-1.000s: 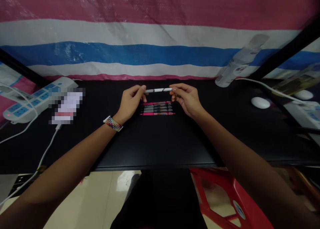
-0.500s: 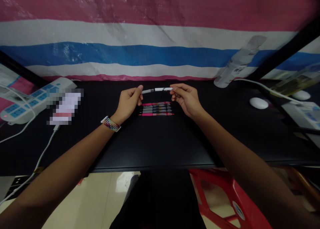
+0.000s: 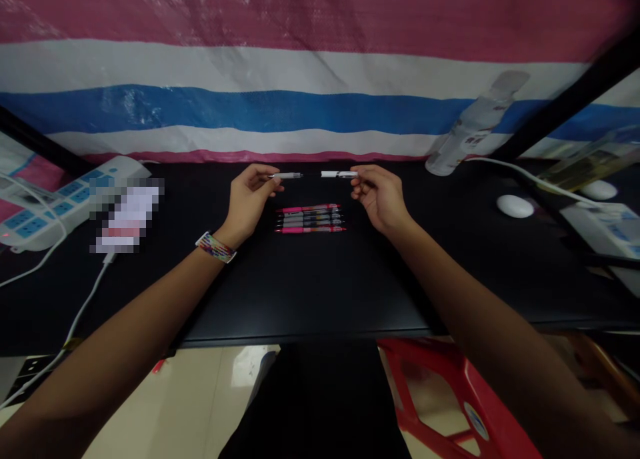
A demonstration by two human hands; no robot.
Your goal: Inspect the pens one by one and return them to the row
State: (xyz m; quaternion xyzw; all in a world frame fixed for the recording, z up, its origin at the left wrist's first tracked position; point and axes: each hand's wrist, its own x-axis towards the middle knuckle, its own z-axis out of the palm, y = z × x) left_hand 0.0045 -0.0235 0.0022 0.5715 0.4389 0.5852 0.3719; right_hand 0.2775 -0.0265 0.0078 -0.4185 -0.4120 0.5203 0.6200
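Between the thumb and fingers of my left hand is a short pale pen part, its dark end pointing right. Facing it, my right hand pinches a white pen part with black markings. A gap separates the two parts, both held level above the black table. The ends inside my fingers are partly hidden, and I cannot tell whether the white part is a cap or a barrel. Just below and between my hands, several pens lie side by side, pink ones at the outer edges and grey-black ones in the middle.
On the left are a power strip and a blurred-out phone with a white cable. A clear bottle stands back right, near a white mouse-like object. A striped sheet hangs behind. Below is a red stool.
The two pen parts, end to end before, are now apart. My left hand has shifted left with its part, and my right hand slightly right with the white one.
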